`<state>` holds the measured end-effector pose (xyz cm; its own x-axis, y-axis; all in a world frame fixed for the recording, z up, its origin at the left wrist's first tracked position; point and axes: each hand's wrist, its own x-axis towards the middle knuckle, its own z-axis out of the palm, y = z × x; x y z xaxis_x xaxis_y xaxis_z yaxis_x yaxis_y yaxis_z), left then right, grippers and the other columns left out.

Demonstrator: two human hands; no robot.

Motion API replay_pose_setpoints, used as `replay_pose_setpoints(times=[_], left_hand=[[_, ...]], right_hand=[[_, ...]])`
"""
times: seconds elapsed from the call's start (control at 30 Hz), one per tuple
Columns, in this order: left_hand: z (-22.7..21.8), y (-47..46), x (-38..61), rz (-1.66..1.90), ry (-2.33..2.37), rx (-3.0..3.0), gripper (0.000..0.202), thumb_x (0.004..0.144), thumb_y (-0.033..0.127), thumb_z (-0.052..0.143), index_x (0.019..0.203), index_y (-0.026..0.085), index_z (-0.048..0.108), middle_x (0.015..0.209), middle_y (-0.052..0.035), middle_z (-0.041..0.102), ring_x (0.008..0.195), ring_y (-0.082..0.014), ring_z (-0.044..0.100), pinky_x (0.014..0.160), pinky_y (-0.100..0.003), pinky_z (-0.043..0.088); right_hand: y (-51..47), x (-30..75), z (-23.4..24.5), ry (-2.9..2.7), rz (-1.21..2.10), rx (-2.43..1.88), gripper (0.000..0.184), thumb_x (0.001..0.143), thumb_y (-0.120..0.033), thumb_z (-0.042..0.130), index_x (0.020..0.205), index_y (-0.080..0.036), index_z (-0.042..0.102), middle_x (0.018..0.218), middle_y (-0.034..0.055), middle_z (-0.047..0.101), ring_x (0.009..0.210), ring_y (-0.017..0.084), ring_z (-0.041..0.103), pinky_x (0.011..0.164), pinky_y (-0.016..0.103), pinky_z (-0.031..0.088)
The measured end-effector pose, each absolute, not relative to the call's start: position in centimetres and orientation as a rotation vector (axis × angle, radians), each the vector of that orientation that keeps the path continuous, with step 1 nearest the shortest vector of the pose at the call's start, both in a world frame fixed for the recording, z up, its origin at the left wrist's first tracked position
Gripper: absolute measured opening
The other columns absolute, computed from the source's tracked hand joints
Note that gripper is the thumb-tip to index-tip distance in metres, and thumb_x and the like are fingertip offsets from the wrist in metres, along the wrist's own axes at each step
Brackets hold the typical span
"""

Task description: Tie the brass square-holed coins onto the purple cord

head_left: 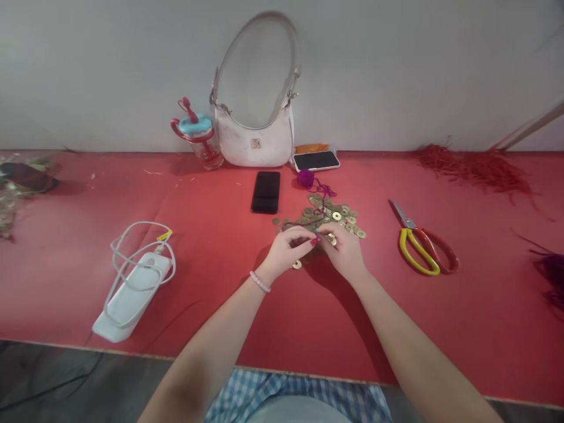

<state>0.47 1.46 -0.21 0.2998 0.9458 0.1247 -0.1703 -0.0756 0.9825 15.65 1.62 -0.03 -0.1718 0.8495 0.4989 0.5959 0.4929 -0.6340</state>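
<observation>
My left hand (pixel 291 248) and my right hand (pixel 342 249) meet fingertip to fingertip over a heap of brass coins with holes (pixel 337 215). Both are pinched closed on purple yarn (pixel 304 224), whose strand loops back across the coins to a small purple ball of yarn (pixel 305 178). Some coins show just behind my right fingers; whether one is threaded on the yarn I cannot tell. A loose coin (pixel 296 265) lies below my left fingertips. A beaded bracelet (pixel 259 282) is on my left wrist.
Scissors with red and yellow handles (pixel 418 244) lie to the right. A black phone (pixel 266 192), another phone (pixel 316 160), a white handbag (pixel 256 141) and a lidded cup (pixel 200 138) are behind. A white power bank with cable (pixel 132 296) lies left; red shreds (pixel 480 167) sit back right.
</observation>
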Motion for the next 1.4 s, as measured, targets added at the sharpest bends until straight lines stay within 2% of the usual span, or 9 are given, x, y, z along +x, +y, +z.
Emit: replay_pose_setpoints(times=[0.13, 0.3, 0.47, 0.63, 0.83, 1.0, 1.1, 1.23, 1.4], left_hand=[[-0.3, 1.6, 0.3, 1.166, 0.746, 1.197, 0.010, 0.070, 0.024, 0.065, 0.077, 0.017, 0.068, 0.089, -0.0036, 0.054, 0.078, -0.0101, 0.053, 0.067, -0.022, 0.044], [-0.6, 1.8, 0.3, 1.225, 0.779, 1.086, 0.012, 0.071, 0.026, 0.063, 0.078, 0.018, 0.069, 0.097, -0.0053, 0.062, 0.092, -0.0153, 0.056, 0.077, -0.026, 0.046], [-0.9, 2.0, 0.3, 1.318, 1.045, 1.051, 0.018, 0.072, 0.026, 0.061, 0.085, 0.016, 0.068, 0.088, -0.0048, 0.066, 0.079, -0.0136, 0.060, 0.075, -0.027, 0.048], [-0.6, 2.0, 0.2, 1.367, 1.143, 1.223, 0.013, 0.073, 0.019, 0.057, 0.081, 0.016, 0.067, 0.089, -0.0048, 0.065, 0.080, -0.0129, 0.060, 0.074, -0.025, 0.048], [-0.7, 2.0, 0.3, 1.372, 1.198, 1.185, 0.014, 0.073, 0.022, 0.058, 0.082, 0.015, 0.066, 0.088, -0.0061, 0.065, 0.080, -0.0137, 0.060, 0.074, -0.026, 0.048], [-0.9, 2.1, 0.3, 1.369, 1.224, 1.142, 0.015, 0.073, 0.023, 0.057, 0.082, 0.015, 0.066, 0.089, -0.0066, 0.065, 0.080, -0.0142, 0.060, 0.074, -0.027, 0.049], [-0.8, 2.1, 0.3, 1.385, 1.239, 1.175, 0.014, 0.073, 0.021, 0.057, 0.081, 0.014, 0.066, 0.088, -0.0066, 0.065, 0.080, -0.0138, 0.060, 0.075, -0.027, 0.049], [-0.4, 1.8, 0.3, 1.394, 1.250, 1.273, 0.012, 0.073, 0.019, 0.057, 0.081, 0.015, 0.066, 0.087, -0.0062, 0.064, 0.079, -0.0136, 0.059, 0.073, -0.026, 0.049], [-0.2, 1.5, 0.2, 1.403, 1.258, 1.452, 0.012, 0.074, 0.018, 0.056, 0.080, 0.017, 0.066, 0.087, -0.0052, 0.064, 0.080, -0.0142, 0.059, 0.073, -0.027, 0.049]], right_hand=[[1.3, 15.4, 0.0, -1.800, 0.469, -1.272, 0.004, 0.076, -0.018, 0.052, 0.074, -0.021, 0.052, 0.070, 0.0003, 0.059, 0.066, 0.015, 0.057, 0.058, 0.026, 0.045], [1.2, 15.0, 0.3, -1.843, 0.734, -1.183, 0.005, 0.075, -0.017, 0.053, 0.074, -0.020, 0.057, 0.072, 0.0007, 0.062, 0.069, 0.015, 0.058, 0.064, 0.027, 0.047], [1.1, 14.9, 0.1, -1.774, 1.130, -1.060, 0.019, 0.077, -0.025, 0.055, 0.094, -0.022, 0.063, 0.084, 0.0033, 0.066, 0.077, 0.016, 0.062, 0.071, 0.030, 0.050], [1.4, 15.3, 0.0, -1.571, 1.287, -1.015, 0.035, 0.074, -0.031, 0.060, 0.107, -0.023, 0.059, 0.072, 0.0003, 0.065, 0.067, 0.013, 0.062, 0.066, 0.028, 0.050], [1.8, 15.6, -0.8, -1.266, 1.350, -0.968, 0.017, 0.073, -0.037, 0.062, 0.081, -0.022, 0.065, 0.073, 0.0014, 0.068, 0.068, 0.014, 0.064, 0.066, 0.029, 0.052], [1.7, 15.5, -0.8, -1.222, 1.328, -0.971, 0.023, 0.067, -0.037, 0.067, 0.083, -0.022, 0.062, 0.076, 0.0020, 0.069, 0.072, 0.016, 0.065, 0.072, 0.032, 0.052], [1.6, 15.2, -0.3, -1.322, 1.305, -1.043, 0.022, 0.065, -0.036, 0.069, 0.079, -0.020, 0.062, 0.074, 0.0030, 0.069, 0.069, 0.016, 0.065, 0.066, 0.030, 0.053], [1.4, 14.7, 0.2, -1.403, 1.243, -1.153, 0.017, 0.068, -0.035, 0.065, 0.073, -0.019, 0.063, 0.062, 0.0005, 0.065, 0.055, 0.014, 0.061, 0.053, 0.026, 0.051], [1.3, 14.6, 0.3, -1.517, 1.161, -1.231, 0.015, 0.071, -0.033, 0.062, 0.071, -0.019, 0.062, 0.064, 0.0016, 0.065, 0.055, 0.015, 0.060, 0.054, 0.028, 0.050]])
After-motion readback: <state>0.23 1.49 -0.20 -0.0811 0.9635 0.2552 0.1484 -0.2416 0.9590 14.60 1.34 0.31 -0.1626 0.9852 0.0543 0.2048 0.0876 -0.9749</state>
